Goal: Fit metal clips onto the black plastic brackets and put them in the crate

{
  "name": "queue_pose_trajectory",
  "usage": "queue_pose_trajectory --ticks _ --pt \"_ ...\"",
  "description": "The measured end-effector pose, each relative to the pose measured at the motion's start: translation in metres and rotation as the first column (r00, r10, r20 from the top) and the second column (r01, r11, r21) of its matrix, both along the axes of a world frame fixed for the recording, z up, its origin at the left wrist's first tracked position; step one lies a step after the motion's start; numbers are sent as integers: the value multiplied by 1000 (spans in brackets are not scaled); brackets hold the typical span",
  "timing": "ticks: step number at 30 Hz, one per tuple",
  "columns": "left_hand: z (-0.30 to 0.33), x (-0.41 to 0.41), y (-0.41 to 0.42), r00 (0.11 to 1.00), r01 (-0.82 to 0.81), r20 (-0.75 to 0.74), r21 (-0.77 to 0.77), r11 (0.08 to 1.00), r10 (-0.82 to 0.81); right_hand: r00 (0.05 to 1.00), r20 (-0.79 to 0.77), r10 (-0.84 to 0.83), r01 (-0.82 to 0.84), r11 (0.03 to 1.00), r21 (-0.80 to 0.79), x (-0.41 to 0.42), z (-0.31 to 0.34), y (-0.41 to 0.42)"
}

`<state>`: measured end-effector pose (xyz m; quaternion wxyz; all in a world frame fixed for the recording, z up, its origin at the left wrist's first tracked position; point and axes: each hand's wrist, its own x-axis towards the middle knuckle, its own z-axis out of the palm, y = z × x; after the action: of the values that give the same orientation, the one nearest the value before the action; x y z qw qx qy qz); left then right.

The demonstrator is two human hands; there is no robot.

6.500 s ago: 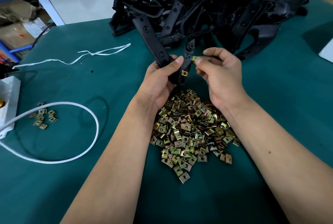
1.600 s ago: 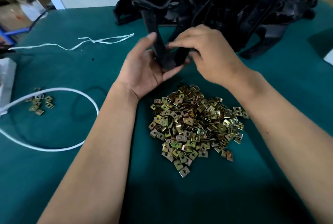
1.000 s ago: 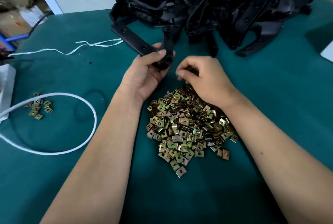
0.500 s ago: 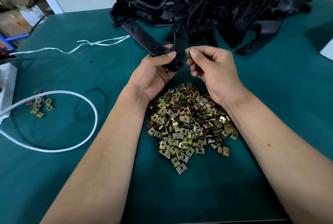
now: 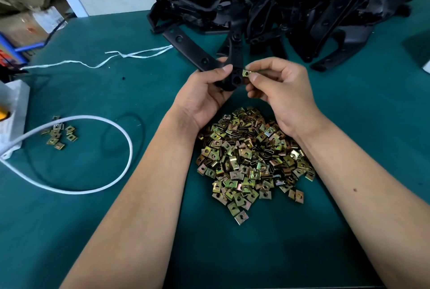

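Above the clip pile (image 5: 251, 160), centre of the green worktop (image 5: 372, 125), both hands meet. Left hand (image 5: 204, 95) holds a black bracket (image 5: 235, 72), grip curled round its lower end, thumb pressed on the front face; the bracket's two arms fan up and away toward the back. Right hand (image 5: 281, 88) pinches one metal clip (image 5: 246, 73) between thumb and forefinger, clip touching the bracket's right edge near a round hole. Big heap of black brackets (image 5: 290, 4) sits at the far edge of the worktop. Small bunch of loose clips (image 5: 58, 134) lies far left, beside a looped white cable (image 5: 111, 125). White string (image 5: 116, 58) lies near the back left. No crate visible.
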<state>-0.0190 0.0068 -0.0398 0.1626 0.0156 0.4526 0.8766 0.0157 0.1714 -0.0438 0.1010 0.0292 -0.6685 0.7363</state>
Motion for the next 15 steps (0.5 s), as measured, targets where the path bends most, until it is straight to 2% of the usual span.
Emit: queue_pose_trajectory --ticks 10,15 --pt "-1 0 1 999 32 -24 -75 997 -33 1000 18 -8 10 996 -90 0 -1 1" --pt "-2 0 1 997 54 -43 -65 996 -57 999 50 -4 9 994 -111 0 0 0"
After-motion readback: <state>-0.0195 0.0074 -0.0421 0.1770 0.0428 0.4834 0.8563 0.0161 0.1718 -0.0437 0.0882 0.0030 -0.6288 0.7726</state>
